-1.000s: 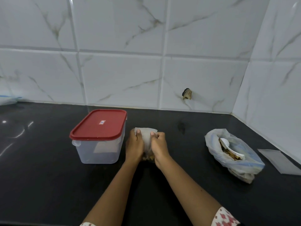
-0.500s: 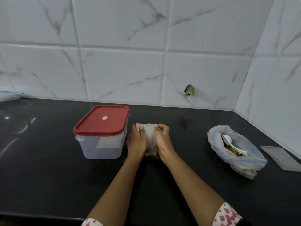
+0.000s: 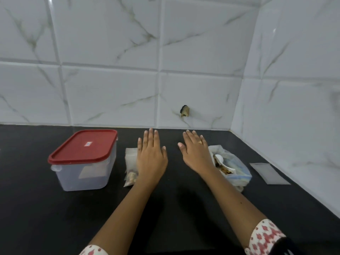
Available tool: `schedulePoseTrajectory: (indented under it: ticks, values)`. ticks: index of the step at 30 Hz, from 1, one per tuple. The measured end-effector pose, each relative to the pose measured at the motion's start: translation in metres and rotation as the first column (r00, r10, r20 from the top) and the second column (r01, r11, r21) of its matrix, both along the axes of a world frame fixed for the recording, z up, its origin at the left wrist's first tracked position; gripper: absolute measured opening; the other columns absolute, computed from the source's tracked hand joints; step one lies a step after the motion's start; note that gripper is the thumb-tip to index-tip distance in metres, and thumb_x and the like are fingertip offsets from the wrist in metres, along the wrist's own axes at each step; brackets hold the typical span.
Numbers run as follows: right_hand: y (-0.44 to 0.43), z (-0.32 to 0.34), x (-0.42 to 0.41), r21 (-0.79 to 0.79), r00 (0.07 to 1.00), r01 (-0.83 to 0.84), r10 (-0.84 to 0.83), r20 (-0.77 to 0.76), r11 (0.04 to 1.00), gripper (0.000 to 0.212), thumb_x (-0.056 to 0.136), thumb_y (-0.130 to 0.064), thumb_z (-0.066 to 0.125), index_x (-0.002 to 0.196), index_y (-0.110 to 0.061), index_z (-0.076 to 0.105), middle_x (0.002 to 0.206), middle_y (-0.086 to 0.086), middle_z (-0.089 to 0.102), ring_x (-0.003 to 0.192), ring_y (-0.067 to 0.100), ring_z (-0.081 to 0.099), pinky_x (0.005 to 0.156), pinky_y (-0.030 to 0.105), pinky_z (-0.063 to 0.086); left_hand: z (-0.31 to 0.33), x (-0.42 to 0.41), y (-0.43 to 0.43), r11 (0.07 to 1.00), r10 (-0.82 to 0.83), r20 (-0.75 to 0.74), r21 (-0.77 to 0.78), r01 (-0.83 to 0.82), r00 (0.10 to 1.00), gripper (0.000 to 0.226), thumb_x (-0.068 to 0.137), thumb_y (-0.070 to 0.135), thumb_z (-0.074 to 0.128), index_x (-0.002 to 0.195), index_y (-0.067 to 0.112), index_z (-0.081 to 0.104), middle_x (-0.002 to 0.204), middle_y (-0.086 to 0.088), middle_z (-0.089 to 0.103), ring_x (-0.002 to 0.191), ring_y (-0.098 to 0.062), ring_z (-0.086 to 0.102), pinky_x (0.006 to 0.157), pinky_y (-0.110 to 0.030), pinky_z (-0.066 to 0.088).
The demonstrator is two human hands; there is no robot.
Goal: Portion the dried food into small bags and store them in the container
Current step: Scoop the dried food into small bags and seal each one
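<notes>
my left hand (image 3: 151, 159) and right hand (image 3: 196, 153) are spread flat, each grip wide and empty. the small bag (image 3: 130, 162) lies on the desk (image 3: 27, 208) just beside the container (image 3: 82, 170), whose lid (image 3: 83, 146) is on. if its mouth isn't sealed, lifting could spill food.

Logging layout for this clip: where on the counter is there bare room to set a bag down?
Bare counter: left of the container and in front of it, between left hand and right hand. Crowded: small filled bag between container and left hand; food bag near the empty pouch.
</notes>
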State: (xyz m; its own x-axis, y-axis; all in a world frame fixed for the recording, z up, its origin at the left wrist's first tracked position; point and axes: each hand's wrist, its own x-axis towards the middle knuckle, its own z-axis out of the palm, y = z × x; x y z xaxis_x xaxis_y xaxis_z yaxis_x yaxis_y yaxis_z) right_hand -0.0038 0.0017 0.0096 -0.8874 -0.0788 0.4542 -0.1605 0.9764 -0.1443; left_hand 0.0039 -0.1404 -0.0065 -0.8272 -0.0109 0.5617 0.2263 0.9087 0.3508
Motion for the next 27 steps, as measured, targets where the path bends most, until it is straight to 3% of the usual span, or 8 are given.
schedulePoseTrajectory:
  ticks: [7, 16, 22, 27]
  values:
    - [0.076, 0.015, 0.024, 0.053, 0.990, 0.142, -0.141, -0.016, 0.989, 0.053, 0.101, -0.037, 0.023, 0.147, -0.011, 0.021, 0.156, 0.004, 0.021, 0.146, 0.018, 0.011, 0.118, 0.037, 0.002, 0.017, 0.010, 0.080, 0.989, -0.135, 0.055, -0.057, 0.138, 0.989, 0.060, 0.100, 0.030, 0.025, 0.150, 0.005, 0.004, 0.159, -0.009, 0.003, 0.147, -0.019, -0.003, 0.117, -0.034, -0.008]
    - [0.183, 0.026, 0.049, -0.072, 0.946, 0.325, -0.325, 0.015, 0.943, 0.050, 0.101, -0.034, 0.022, 0.146, -0.013, 0.023, 0.156, 0.003, 0.021, 0.146, 0.019, 0.011, 0.118, 0.037, 0.003, 0.019, 0.027, 0.207, 0.935, -0.323, 0.163, -0.100, 0.341, 0.932, 0.056, 0.101, 0.022, 0.022, 0.148, -0.002, 0.002, 0.158, -0.016, 0.004, 0.147, -0.025, -0.001, 0.118, -0.035, -0.004]
    - [0.240, 0.005, 0.057, -0.167, 0.932, 0.363, -0.354, 0.078, 0.917, 0.047, 0.102, -0.027, 0.026, 0.146, -0.010, 0.026, 0.155, 0.006, 0.023, 0.145, 0.020, 0.015, 0.117, 0.032, 0.012, 0.012, 0.030, 0.272, 0.890, -0.431, 0.267, -0.030, 0.455, 0.862, 0.058, 0.098, 0.011, 0.028, 0.148, -0.002, 0.001, 0.158, -0.017, 0.002, 0.147, -0.027, -0.002, 0.119, -0.037, -0.001]
    - [0.256, -0.022, 0.058, -0.318, 0.939, 0.341, -0.304, 0.162, 0.884, 0.043, 0.100, -0.018, 0.034, 0.142, -0.006, 0.034, 0.150, 0.010, 0.034, 0.139, 0.022, 0.029, 0.113, 0.030, 0.020, -0.009, 0.033, 0.301, 0.873, -0.473, 0.391, 0.090, 0.479, 0.789, 0.065, 0.093, 0.001, 0.036, 0.146, -0.006, -0.001, 0.156, -0.023, 0.002, 0.146, -0.032, 0.007, 0.119, -0.036, 0.012]
